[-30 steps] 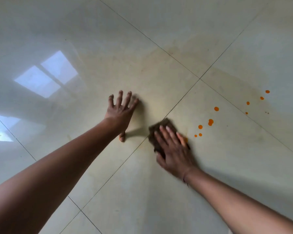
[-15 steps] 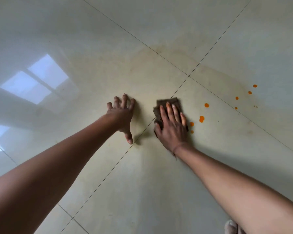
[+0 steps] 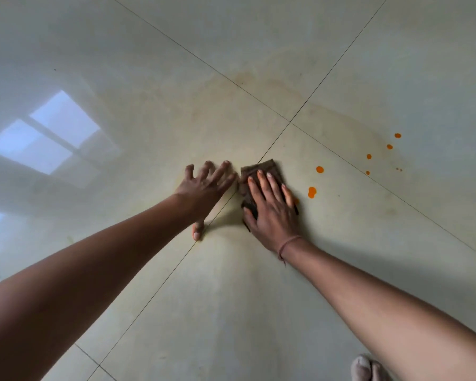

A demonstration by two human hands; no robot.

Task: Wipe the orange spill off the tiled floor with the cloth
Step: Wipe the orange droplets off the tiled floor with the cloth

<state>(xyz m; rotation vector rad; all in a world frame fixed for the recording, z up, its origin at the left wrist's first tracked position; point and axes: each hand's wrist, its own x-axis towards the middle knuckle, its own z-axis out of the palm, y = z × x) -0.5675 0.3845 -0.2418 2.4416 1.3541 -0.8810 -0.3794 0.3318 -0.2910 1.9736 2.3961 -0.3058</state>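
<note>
- On the floor (image 3: 231,298), the right hand (image 3: 272,213) presses the cloth (image 3: 261,171) flat with straight fingers; the left hand (image 3: 204,188) lies spread, empty.
- A fast wipe could smear the orange drops (image 3: 312,192) beside the cloth.

Covered: dark brown folded cloth (image 3: 261,169), its near half lay under the flat right hand (image 3: 271,213); only the far end and left edge showed.
Part-hidden: small orange drop (image 3: 295,201), tucked against the little finger.
Blurred: fingertips of the left hand (image 3: 204,188).
Cut off: both forearms, by the frame edges; pale rounded object (image 3: 362,365), by the bottom edge, identity unclear.
Too small to identify: two dark specks (image 3: 399,169) on the glossy tiled floor (image 3: 231,298).
</note>
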